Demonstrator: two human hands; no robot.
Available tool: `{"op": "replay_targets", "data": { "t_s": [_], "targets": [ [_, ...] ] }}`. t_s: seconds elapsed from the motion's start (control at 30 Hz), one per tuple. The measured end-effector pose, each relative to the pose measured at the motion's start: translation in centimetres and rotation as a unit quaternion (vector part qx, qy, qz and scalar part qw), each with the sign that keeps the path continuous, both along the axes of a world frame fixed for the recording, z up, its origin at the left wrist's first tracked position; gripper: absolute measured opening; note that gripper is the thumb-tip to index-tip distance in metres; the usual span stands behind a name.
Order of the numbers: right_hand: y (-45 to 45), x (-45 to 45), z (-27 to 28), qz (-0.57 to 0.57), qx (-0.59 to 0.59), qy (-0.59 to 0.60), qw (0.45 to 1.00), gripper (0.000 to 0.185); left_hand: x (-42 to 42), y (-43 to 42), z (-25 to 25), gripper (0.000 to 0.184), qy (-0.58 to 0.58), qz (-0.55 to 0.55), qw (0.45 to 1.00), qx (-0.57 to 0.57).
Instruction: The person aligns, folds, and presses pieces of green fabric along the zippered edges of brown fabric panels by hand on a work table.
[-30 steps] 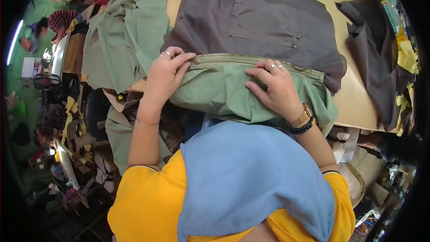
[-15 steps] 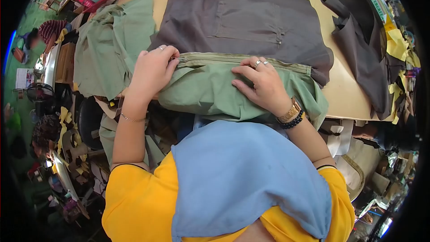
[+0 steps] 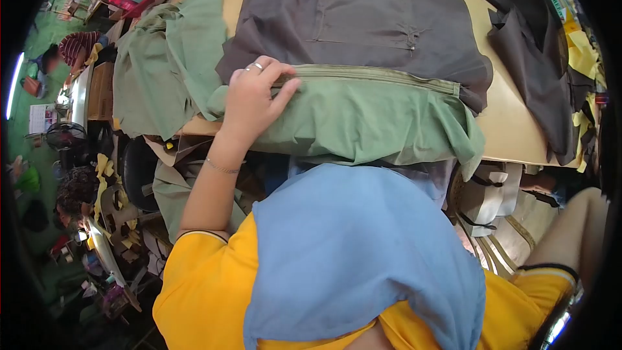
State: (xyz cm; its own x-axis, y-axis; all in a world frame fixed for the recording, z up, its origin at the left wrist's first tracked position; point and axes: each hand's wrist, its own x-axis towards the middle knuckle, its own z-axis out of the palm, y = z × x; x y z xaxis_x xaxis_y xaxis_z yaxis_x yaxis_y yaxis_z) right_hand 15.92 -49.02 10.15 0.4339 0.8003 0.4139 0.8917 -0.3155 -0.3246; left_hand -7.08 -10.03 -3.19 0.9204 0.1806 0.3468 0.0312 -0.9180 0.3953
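Note:
My left hand [image 3: 258, 97], with a ring on one finger, is closed at the left end of a zipper [image 3: 376, 76]. Its thumb and fingertips come together at the zipper tape, and they cover that end. The zipper runs between green fabric [image 3: 363, 123], which hangs over the near table edge, and a dark grey fabric piece [image 3: 272, 26]. A stitched pocket patch [image 3: 363, 16] lies on the grey piece, with loose threads at its right corner. My right arm reaches out to the right, and its hand is outside the picture.
More green fabric [image 3: 175, 65] drapes over the table's left side. Dark cloth [image 3: 528, 58] hangs at the right edge of the table [image 3: 502, 126], beside yellow scraps [image 3: 581, 52]. A white bag [image 3: 486, 198] sits below on the right. Another person in a striped top [image 3: 79, 46] is far left.
My right hand has left the green fabric and gone out of view to the right. My left hand stays at the zipper's left end. The view has shifted slightly.

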Motion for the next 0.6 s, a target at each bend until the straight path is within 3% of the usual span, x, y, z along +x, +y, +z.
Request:
{"op": "replay_targets", "data": {
  "t_s": [0.37, 0.5, 0.6],
  "targets": [
    [-0.3, 0.1, -0.5, 0.009, -0.017, 0.011, 1.0, 0.028, 0.2, -0.1, -1.8, 0.02, -0.02, 0.015, 0.999, 0.03],
    [0.1, -0.1, -0.8, 0.016, -0.017, 0.014, 1.0, 0.028, 0.5, -0.9, -0.5, 0.021, -0.034, 0.011, 0.997, -0.071],
    [0.2, 0.0, -0.9, 0.018, -0.017, 0.018, 1.0, 0.029, 0.8, -1.3, 3.3, 0.025, -0.072, -0.018, 0.984, -0.161]
  ]
}}
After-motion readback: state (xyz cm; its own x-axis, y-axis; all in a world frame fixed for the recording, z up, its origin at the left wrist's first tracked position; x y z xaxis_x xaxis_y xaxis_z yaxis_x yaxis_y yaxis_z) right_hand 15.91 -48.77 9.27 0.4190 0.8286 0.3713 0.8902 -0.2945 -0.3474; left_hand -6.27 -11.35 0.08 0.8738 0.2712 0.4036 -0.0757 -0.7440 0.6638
